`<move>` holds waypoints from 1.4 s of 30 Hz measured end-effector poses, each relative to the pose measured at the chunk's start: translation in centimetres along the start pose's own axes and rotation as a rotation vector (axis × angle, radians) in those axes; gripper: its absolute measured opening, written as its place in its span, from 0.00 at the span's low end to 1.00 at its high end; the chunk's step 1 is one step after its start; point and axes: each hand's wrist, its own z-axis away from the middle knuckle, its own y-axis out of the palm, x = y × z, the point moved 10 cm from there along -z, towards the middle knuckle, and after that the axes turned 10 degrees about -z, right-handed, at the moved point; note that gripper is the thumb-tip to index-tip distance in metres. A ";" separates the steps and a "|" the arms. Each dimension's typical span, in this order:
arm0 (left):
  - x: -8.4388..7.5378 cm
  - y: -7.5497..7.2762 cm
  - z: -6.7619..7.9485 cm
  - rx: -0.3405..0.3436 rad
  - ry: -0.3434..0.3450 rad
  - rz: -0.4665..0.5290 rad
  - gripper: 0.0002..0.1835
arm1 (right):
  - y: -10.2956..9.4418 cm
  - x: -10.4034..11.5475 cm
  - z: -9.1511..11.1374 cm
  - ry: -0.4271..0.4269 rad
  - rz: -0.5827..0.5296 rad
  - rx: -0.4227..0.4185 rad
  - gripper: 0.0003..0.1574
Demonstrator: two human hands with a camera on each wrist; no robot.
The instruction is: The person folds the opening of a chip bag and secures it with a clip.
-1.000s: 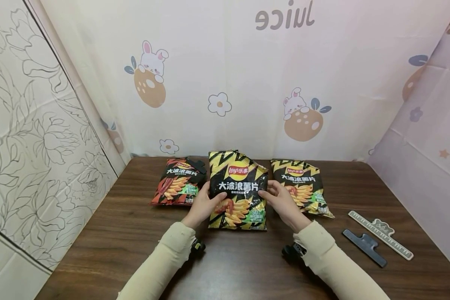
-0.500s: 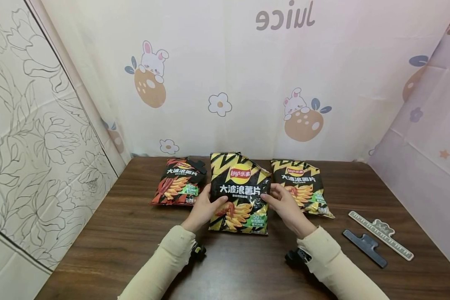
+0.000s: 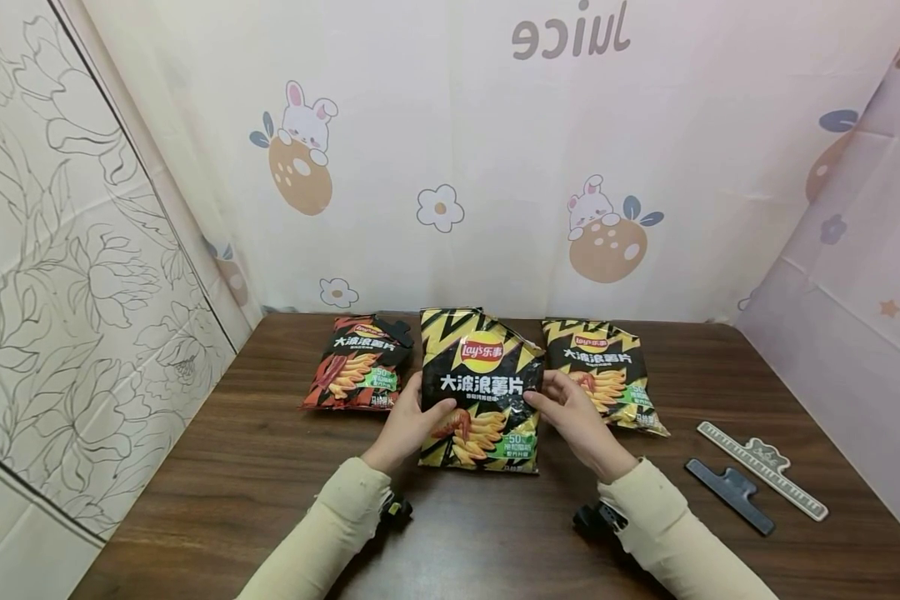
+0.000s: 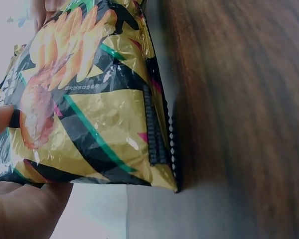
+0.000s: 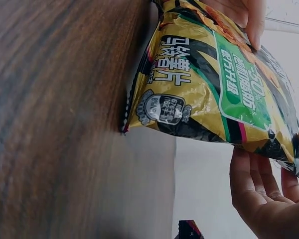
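A yellow-and-black Lay's chip bag (image 3: pixel 483 417) stands upright at the middle of the table, its upper right corner cut off on a slant. My left hand (image 3: pixel 405 425) grips its left side and my right hand (image 3: pixel 579 425) its right side, thumbs on the front and the other fingers behind. In the left wrist view the bag's crimped bottom edge (image 4: pixel 170 149) is right at the tabletop. The right wrist view shows the fingers (image 5: pixel 244 174) of the right hand along the back of the bag.
Behind left lies a red chip bag (image 3: pixel 352 367) with a dark clip (image 3: pixel 396 333) at its upper right corner. Another yellow-and-black chip bag (image 3: pixel 600 379) lies behind right. A whitish bag clip (image 3: pixel 761 468) and a dark grey one (image 3: pixel 731 497) lie on the table (image 3: pixel 232 500) at right.
Both hands have brought the chip bag slightly down the view, toward me, and a little to the right. The grip is the same; the other bags and clips stay in place.
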 end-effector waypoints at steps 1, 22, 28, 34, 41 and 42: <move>0.0 0.0 0.0 -0.002 0.001 -0.003 0.31 | 0.0 0.0 0.0 -0.003 -0.005 0.002 0.29; 0.1 0.5 0.8 0.046 -0.003 0.034 0.36 | -0.1 0.1 0.9 -0.024 0.090 0.015 0.41; 0.1 0.5 0.8 0.054 -0.004 0.047 0.36 | -0.6 0.5 0.8 -0.053 0.137 -0.010 0.41; 0.1 0.5 0.9 0.051 0.002 0.024 0.37 | -1.4 1.5 0.4 -0.137 0.226 -0.073 0.37; 0.1 0.6 0.9 0.061 0.007 0.047 0.37 | -2.0 3.6 0.2 -0.247 0.259 -0.141 0.32; 0.1 0.6 0.9 0.063 0.011 0.050 0.37 | -2.1 3.9 0.2 -0.257 0.266 -0.147 0.31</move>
